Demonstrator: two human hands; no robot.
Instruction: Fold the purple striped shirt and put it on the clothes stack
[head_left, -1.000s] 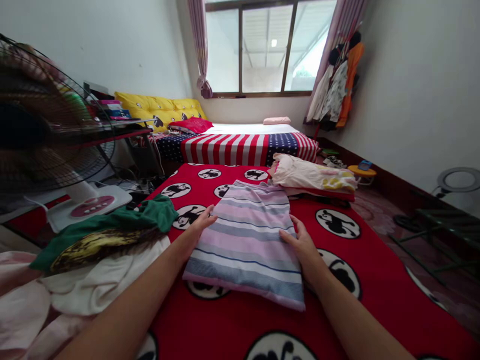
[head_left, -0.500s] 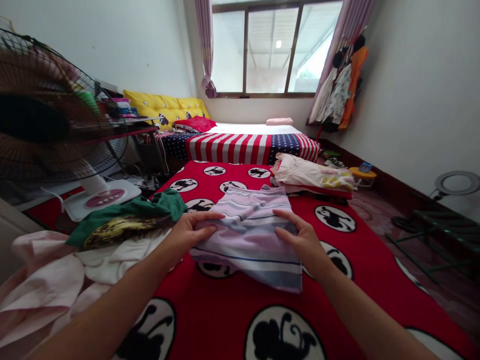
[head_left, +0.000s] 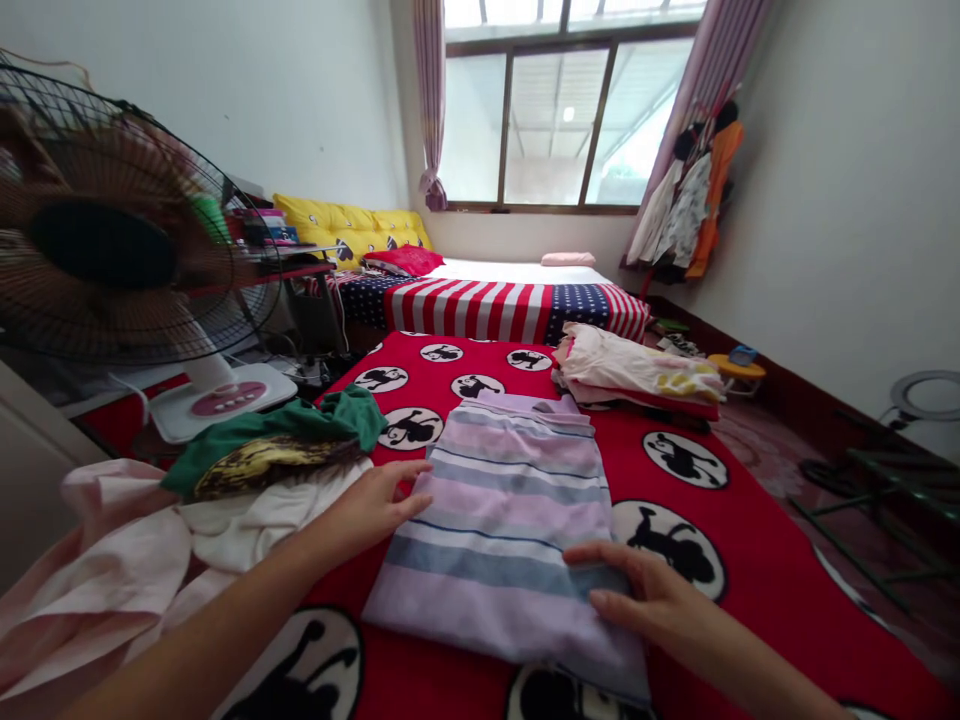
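Note:
A lavender, grey and white striped garment (head_left: pixel 502 510) lies folded into a flat rectangle on the red blanket (head_left: pixel 442 680) in front of me. At its left edge rests my left hand (head_left: pixel 394 500), thumb and fingers apart, with the fingertips touching or just over the cloth. My right hand (head_left: pixel 645 590) is over the lower right side of the garment, its fingers stretched out and apart from the thumb. Neither hand grips the cloth. What lies inside the fold is hidden.
Left of me are a green garment (head_left: pixel 277 435), a white cloth (head_left: pixel 262 520) and pink cloth (head_left: pixel 127 540) in a loose heap. A fan (head_left: pixel 105 240) stands behind them. Folded clothes (head_left: pixel 637 365) are stacked at the far right, beyond them a flag-patterned bed (head_left: pixel 480 308).
The striped garment was bunched between both hands and now lies flatter and longer towards me. My right hand moved nearer and let go; the left moved slightly left and loosened.

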